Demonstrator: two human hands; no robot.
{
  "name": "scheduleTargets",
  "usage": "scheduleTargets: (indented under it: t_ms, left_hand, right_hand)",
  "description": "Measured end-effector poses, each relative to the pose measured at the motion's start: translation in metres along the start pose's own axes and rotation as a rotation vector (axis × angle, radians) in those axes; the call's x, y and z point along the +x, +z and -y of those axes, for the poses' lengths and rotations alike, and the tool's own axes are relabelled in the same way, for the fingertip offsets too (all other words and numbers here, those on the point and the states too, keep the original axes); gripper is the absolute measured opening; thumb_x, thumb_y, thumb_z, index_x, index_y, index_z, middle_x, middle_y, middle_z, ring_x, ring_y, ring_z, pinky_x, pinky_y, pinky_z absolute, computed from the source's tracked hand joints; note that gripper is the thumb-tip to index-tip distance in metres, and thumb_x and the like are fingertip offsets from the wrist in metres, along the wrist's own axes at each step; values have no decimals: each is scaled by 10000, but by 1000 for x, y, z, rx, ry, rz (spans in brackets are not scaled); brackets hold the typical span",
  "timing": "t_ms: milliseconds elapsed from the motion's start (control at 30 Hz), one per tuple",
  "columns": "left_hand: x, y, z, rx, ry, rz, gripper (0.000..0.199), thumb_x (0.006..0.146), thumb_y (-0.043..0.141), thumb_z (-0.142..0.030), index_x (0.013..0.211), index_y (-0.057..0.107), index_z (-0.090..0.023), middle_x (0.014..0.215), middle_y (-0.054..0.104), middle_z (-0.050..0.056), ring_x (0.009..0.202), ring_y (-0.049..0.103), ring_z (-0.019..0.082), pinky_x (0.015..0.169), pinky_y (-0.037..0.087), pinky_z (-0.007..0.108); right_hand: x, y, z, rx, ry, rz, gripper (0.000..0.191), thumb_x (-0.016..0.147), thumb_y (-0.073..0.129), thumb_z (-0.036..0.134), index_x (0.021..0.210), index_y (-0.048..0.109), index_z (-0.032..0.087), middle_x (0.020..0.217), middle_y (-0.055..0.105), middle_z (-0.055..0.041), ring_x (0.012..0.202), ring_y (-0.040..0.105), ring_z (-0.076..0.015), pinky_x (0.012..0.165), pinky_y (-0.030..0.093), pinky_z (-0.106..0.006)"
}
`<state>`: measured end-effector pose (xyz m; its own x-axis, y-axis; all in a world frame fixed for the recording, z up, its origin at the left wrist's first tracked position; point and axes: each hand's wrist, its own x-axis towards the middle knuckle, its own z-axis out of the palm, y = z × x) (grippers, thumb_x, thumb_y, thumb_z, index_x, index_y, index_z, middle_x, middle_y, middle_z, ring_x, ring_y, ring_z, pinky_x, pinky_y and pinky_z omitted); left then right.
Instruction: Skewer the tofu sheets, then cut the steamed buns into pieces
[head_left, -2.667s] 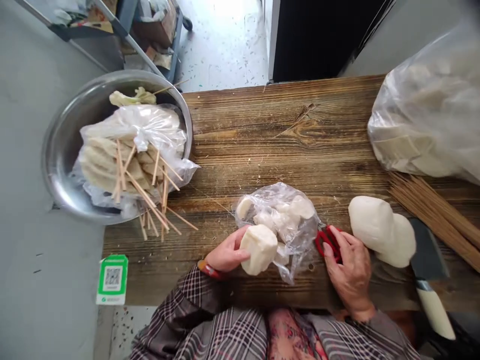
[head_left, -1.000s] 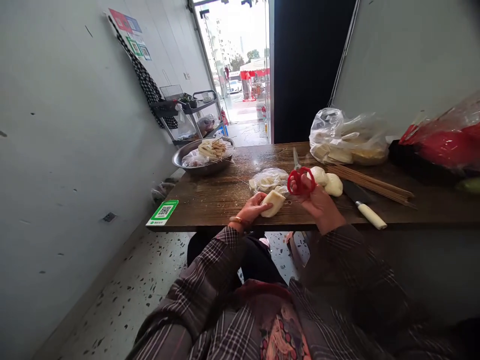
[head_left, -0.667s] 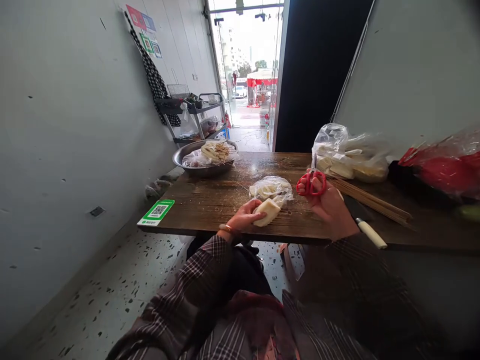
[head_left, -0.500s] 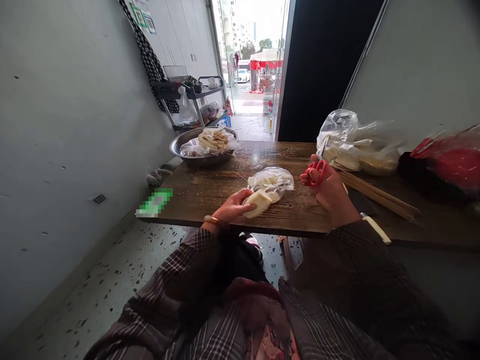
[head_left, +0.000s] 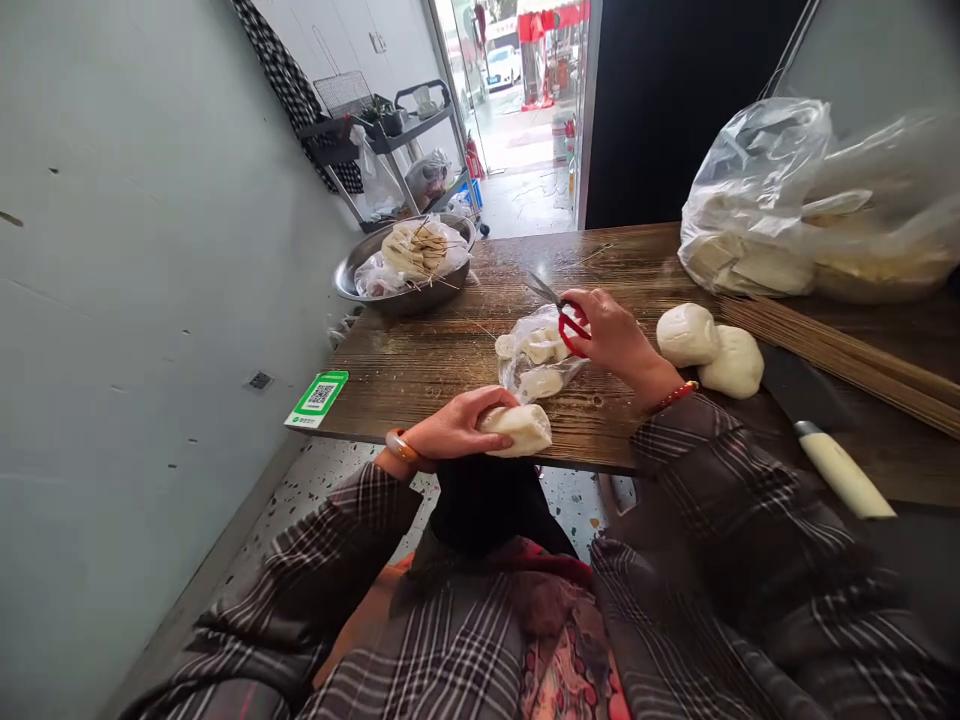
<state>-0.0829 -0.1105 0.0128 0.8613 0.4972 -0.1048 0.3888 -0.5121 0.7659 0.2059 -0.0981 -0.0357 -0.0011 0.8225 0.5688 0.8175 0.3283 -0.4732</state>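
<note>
My left hand [head_left: 469, 428] is wrapped round a pale, thick steamed bun [head_left: 525, 430] near the table's front edge. The bun's right end faces out and looks cut or torn. In my right hand [head_left: 604, 330] are red-handled scissors [head_left: 574, 333], their blades pointing up and left above a clear plastic bag [head_left: 510, 375]. Several pale bun pieces [head_left: 541, 382] lie in and on that bag, just beyond my left hand. To the right of my right wrist, two whole steamed buns [head_left: 686, 335] sit side by side.
A metal basin [head_left: 352, 285] holds a bag of skewered food at the back left. A cleaver [head_left: 844, 470], a bundle of wooden skewers [head_left: 847, 350] and filled plastic bags [head_left: 757, 210] occupy the right side. A green QR card [head_left: 319, 398] lies at the left edge.
My right hand has moved left with the scissors, from near the filled bags to above the bag of pieces. The view has tilted down, bringing the two whole buns and cleaver into sight.
</note>
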Motion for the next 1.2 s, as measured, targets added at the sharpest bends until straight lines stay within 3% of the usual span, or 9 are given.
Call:
scheduleTargets:
  t_ms: [200, 400, 500, 600, 733, 833, 900, 1033, 1200]
  left_hand:
    - [15, 11, 0, -34, 62, 81, 429, 808, 707, -401, 1132, 600, -141, 1085, 640, 84, 971, 582, 205, 864, 456, 316]
    - [10, 9, 5, -97, 125, 86, 418, 813, 717, -360, 1152, 590, -152, 1205, 636, 135, 1115, 588, 251, 987, 451, 378]
    - [2, 0, 12, -173, 98, 26, 397, 797, 741, -336, 1125, 608, -157, 1331, 589, 162, 1226, 548, 287, 1045, 420, 411]
    - [-4, -10, 21, -384, 10, -57, 386, 779, 755, -325, 1100, 625, -156, 1367, 574, 159, 1212, 563, 293, 1002, 454, 393]
    - [-2, -21, 39, -716, -113, -344, 464, 741, 776, -368, 1122, 614, -160, 1154, 668, 109, 945, 642, 207, 773, 510, 278]
    - [15, -27, 50, -850, -161, -497, 483, 715, 781, -401, 1090, 607, -153, 962, 676, 62, 774, 616, 151, 667, 478, 236]
    - [33, -31, 54, -838, -206, -487, 465, 694, 790, -396, 1041, 612, -144, 911, 661, 45, 739, 595, 135, 644, 458, 226]
    - [66, -37, 54, -665, -255, -320, 472, 657, 798, -440, 977, 634, -135, 992, 658, 64, 812, 594, 160, 674, 448, 240]
    - [83, -42, 51, -363, -220, -179, 418, 638, 786, -447, 894, 668, -138, 1086, 648, 81, 932, 591, 210, 772, 461, 294]
  right_hand:
    - [20, 28, -42, 47, 170, -255, 510, 766, 577, 109, 1270, 546, 180, 1114, 663, -133, 1009, 644, -289, 918, 527, -479]
    - [42, 51, -96, 270, 359, -556, 544, 840, 601, 302, 1344, 444, 170, 970, 654, -94, 831, 682, -233, 752, 588, -452]
    - [37, 36, -99, 329, 352, -479, 553, 793, 676, 297, 1306, 496, 198, 934, 649, -59, 784, 669, -197, 718, 591, -400]
    - [28, 1, -84, 345, 365, -404, 614, 729, 758, 254, 1296, 529, 214, 958, 644, -50, 793, 644, -175, 722, 580, -367]
    - [24, -41, -55, 402, 277, -509, 624, 726, 784, 231, 1303, 547, 231, 996, 620, -39, 829, 615, -142, 781, 549, -343]
    - [25, -45, -31, 535, 181, -514, 546, 776, 748, 255, 1286, 553, 273, 908, 601, 1, 811, 610, -130, 771, 541, -320]
    - [25, -36, -15, 600, 169, -397, 530, 788, 737, 287, 1286, 555, 294, 885, 610, 13, 785, 615, -136, 734, 550, -314]
    - [21, -12, 5, 527, 245, -120, 553, 760, 745, 325, 1287, 589, 267, 920, 678, -9, 788, 657, -174, 734, 572, -357]
    - [19, 1, -6, 346, 328, -19, 489, 754, 684, 262, 1237, 655, 192, 927, 737, -55, 830, 693, -220, 800, 565, -411]
